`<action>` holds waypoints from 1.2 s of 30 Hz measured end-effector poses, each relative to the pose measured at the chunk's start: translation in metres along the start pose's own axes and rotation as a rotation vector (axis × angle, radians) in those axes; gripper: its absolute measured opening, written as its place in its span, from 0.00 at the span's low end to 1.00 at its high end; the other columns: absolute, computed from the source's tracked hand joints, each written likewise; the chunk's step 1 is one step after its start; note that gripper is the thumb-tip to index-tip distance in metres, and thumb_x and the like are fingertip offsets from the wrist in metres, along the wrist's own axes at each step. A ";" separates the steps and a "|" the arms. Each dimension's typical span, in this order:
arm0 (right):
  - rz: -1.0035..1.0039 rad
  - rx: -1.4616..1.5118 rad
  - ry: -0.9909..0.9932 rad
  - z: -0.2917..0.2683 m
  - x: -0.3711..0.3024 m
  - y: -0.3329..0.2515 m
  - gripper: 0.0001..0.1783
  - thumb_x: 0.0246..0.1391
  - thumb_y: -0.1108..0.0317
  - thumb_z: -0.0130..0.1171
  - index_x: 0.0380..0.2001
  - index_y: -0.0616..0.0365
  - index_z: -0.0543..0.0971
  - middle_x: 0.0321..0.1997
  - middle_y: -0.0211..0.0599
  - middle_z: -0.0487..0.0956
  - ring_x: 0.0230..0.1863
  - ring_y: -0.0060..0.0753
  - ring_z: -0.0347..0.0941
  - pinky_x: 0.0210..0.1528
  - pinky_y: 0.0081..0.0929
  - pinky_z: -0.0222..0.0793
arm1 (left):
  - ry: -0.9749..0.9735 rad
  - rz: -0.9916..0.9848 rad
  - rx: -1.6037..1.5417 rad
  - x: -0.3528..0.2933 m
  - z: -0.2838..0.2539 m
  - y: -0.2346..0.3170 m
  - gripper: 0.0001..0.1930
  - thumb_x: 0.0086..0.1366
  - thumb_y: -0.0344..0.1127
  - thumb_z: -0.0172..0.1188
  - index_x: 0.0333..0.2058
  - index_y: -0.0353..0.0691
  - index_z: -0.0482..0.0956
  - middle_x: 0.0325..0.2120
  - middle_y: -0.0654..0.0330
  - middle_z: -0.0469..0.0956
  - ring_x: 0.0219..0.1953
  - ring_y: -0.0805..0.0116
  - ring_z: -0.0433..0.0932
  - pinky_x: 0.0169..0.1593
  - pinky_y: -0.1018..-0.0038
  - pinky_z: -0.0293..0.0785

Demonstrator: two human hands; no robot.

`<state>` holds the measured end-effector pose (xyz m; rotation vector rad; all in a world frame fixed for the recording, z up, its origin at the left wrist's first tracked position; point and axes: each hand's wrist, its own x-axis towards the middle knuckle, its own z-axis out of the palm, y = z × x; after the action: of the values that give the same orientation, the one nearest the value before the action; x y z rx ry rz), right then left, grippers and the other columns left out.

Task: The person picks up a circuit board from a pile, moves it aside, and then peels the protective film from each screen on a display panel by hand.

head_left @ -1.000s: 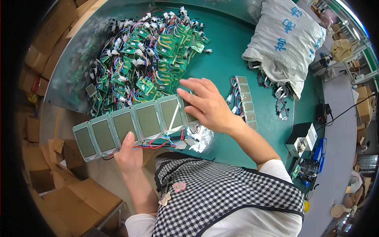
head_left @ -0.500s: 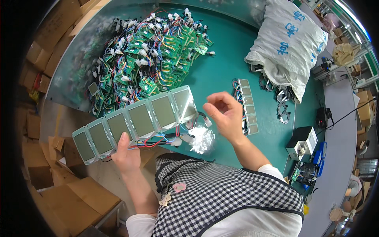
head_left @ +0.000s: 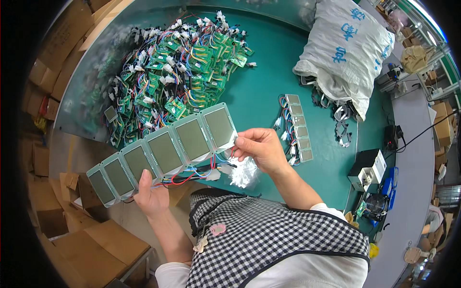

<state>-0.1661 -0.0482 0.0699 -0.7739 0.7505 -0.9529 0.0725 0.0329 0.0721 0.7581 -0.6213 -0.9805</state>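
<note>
A long strip of joined LCD display boards [head_left: 161, 153], with grey screens in green frames, slants in front of me above the table's near edge. My left hand [head_left: 152, 196] grips its lower edge, thumb over the front and the other fingers hidden behind. At the strip's right end, my right hand [head_left: 261, 150] is closed in a pinch on the lower corner of the last screen. A whitish patch shows at that corner; whether it is film or glare I cannot tell. Red, blue and black wires [head_left: 192, 174] with white plugs hang behind the strip.
A heap of green circuit boards [head_left: 192, 62] with wires covers the table's far left. Another display strip [head_left: 298, 129] lies on the right, near a white woven sack [head_left: 343, 53]. Small white pieces [head_left: 243, 173] lie close to me. Cardboard boxes [head_left: 96, 249] stand at left.
My right hand has moved left and down from beside the strip, and its fingers have closed on the end corner. The strip's right end shows less glare. My left hand keeps its hold.
</note>
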 end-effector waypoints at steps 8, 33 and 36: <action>-0.066 0.052 0.007 0.004 -0.002 0.006 0.09 0.47 0.71 0.56 0.28 0.68 0.75 0.24 0.40 0.76 0.22 0.23 0.73 0.23 0.17 0.71 | 0.002 0.015 -0.001 -0.004 -0.002 0.001 0.20 0.57 0.31 0.46 0.49 0.33 0.61 0.45 0.55 0.68 0.46 0.63 0.69 0.49 0.64 0.65; -0.372 -0.395 0.313 0.006 0.039 0.041 0.18 0.38 0.58 0.64 0.20 0.59 0.69 0.20 0.28 0.67 0.19 0.17 0.62 0.21 0.16 0.59 | -0.150 0.254 0.635 -0.043 0.000 -0.025 0.21 0.55 0.29 0.47 0.49 0.30 0.61 0.49 0.50 0.63 0.49 0.60 0.64 0.52 0.69 0.59; -0.413 -0.632 0.400 0.013 0.042 0.042 0.11 0.36 0.65 0.62 0.22 0.61 0.74 0.25 0.32 0.65 0.21 0.20 0.63 0.25 0.19 0.61 | -0.201 0.283 0.732 -0.039 0.003 -0.023 0.20 0.55 0.28 0.47 0.48 0.30 0.62 0.47 0.51 0.65 0.47 0.60 0.66 0.50 0.69 0.60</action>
<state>-0.1223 -0.0673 0.0328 -1.3457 1.3063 -1.2807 0.0425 0.0593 0.0509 1.1774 -1.2605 -0.5562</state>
